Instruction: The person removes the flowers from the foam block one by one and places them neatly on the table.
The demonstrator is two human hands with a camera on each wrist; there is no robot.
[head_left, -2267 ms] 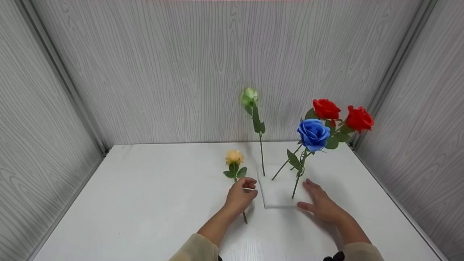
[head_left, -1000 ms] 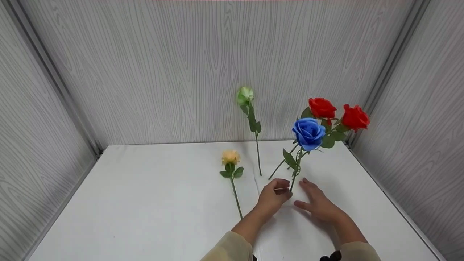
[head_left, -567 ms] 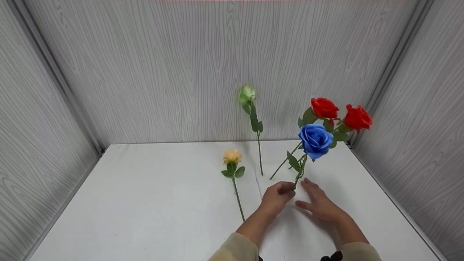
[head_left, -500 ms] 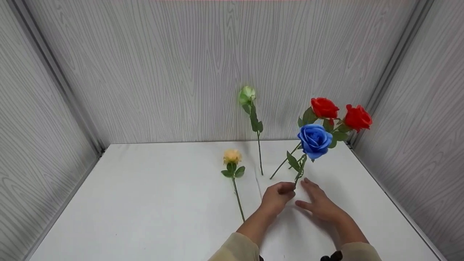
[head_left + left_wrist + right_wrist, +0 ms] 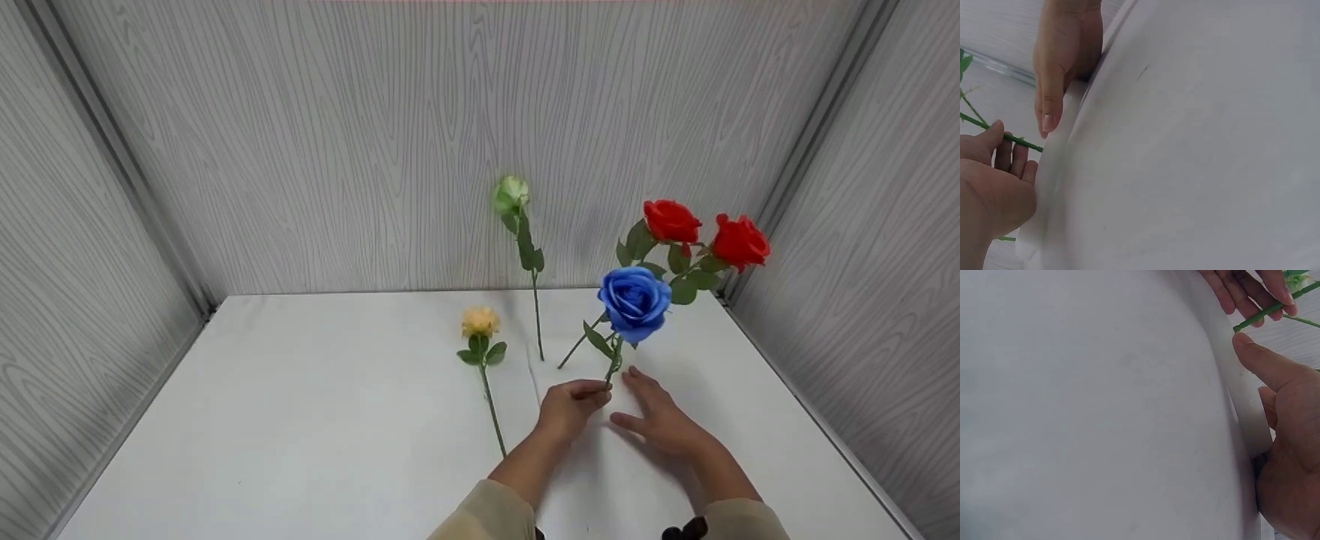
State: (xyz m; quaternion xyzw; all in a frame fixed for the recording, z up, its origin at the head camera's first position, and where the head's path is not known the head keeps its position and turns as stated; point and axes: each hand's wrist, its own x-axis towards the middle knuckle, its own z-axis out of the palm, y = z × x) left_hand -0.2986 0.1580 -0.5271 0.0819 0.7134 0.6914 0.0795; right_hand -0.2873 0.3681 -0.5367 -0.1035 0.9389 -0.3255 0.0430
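Observation:
In the head view my left hand point(image 5: 571, 409) pinches the lower stem of a blue rose point(image 5: 634, 303), which faces me. The stem point(image 5: 1027, 144) runs between thumb and fingers in the left wrist view, its end at the white slab point(image 5: 1244, 391). Beside that slab my right hand point(image 5: 664, 420) has its fingers extended and thumb spread, touching the slab's edge. Behind the blue rose, red roses point(image 5: 672, 221) lean right on a slanted stem. A pale green rose point(image 5: 511, 195) stands at the slab's back left. The slab is mostly hidden or blends into the table.
A yellow flower point(image 5: 480, 322) lies on the white table point(image 5: 337, 397) left of the slab, its stem end hidden by my left forearm. Grey wood-grain panels point(image 5: 360, 150) enclose the back and both sides.
My left hand has moved right from the yellow flower's stem and taken hold of the blue rose. The blue bloom has come lower and turned toward me. The right hand stays put.

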